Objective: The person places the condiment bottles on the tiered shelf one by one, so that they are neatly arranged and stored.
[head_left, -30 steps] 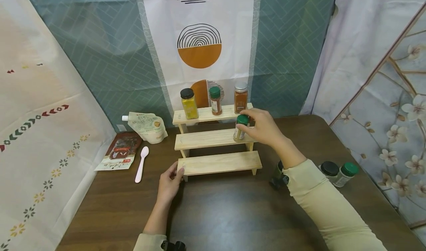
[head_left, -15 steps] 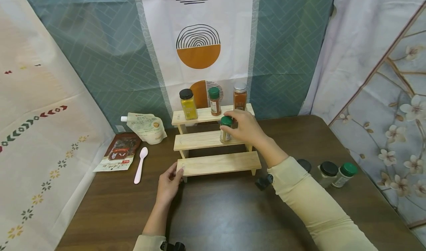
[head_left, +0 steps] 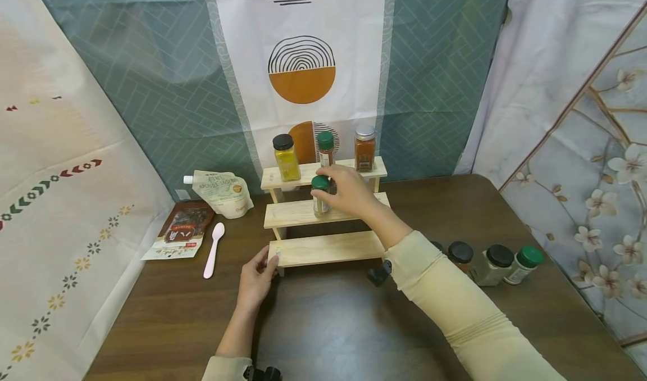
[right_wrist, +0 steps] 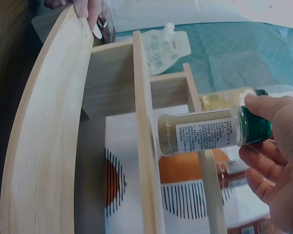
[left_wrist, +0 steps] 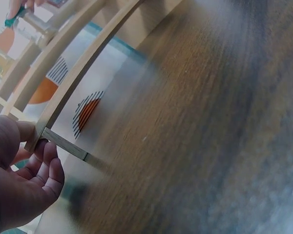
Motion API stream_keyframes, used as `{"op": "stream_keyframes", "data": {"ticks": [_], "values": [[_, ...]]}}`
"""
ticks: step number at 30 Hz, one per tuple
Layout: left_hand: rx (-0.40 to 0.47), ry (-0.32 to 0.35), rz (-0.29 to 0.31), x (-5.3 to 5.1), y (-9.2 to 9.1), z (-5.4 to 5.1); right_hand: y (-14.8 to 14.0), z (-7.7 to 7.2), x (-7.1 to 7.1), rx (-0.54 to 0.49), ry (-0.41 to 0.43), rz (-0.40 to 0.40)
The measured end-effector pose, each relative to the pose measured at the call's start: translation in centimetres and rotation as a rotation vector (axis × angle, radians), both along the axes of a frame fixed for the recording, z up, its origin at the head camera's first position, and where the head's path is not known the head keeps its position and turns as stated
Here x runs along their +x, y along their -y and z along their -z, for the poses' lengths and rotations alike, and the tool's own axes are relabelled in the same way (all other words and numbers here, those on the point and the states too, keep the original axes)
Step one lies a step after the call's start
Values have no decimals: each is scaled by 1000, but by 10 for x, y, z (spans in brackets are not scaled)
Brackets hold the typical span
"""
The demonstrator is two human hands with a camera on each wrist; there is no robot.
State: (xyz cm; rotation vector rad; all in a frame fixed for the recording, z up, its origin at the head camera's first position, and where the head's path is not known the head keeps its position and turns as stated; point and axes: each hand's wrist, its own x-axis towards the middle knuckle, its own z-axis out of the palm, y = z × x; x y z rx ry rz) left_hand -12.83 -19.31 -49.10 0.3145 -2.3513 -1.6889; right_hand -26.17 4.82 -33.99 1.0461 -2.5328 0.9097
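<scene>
The left hand (head_left: 256,280) gripped the wooden rack (head_left: 323,250), wisely bracing it; the right hand (head_left: 350,191) pinched a green-capped jar (right_wrist: 205,131), best kept upright

We are seeing the right hand (head_left: 351,191) moving the green-capped jar (right_wrist: 202,131) leftward along the middle shelf (head_left: 289,214), from near its right end to about halfway between its ends. We are losing the lower part of the red-filled jar (head_left: 326,156) on the top shelf (head_left: 309,172) behind that hand, while the sleeve (head_left: 455,308) is covering the right front corner of the bottom shelf (head_left: 323,249) and uncovering a dark-capped jar (head_left: 460,252) toward the worktop's right edge.
</scene>
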Motion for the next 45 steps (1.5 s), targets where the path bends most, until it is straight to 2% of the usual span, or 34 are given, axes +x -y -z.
{"op": "stream_keyframes", "data": {"ticks": [6, 7, 17, 26, 36, 45], "values": [[14, 9, 1, -1, 1, 0, 19, -1, -1, -9, 3, -14], [14, 3, -1, -4, 3, 6, 21, 0, -1, -9, 7, -14], [20, 0, -11, -4, 2, 6, 45, 3, -2, -4, 39, -41], [14, 6, -6, -2, 2, 6, 60, 4, 3, 40, 38, -51], [16, 10, 0, -1, 1, 3, 41, 11, 2, 27, 152, -32], [19, 6, -11, -2, 1, 5, 6, 21, 3, 36, 133, 20]]}}
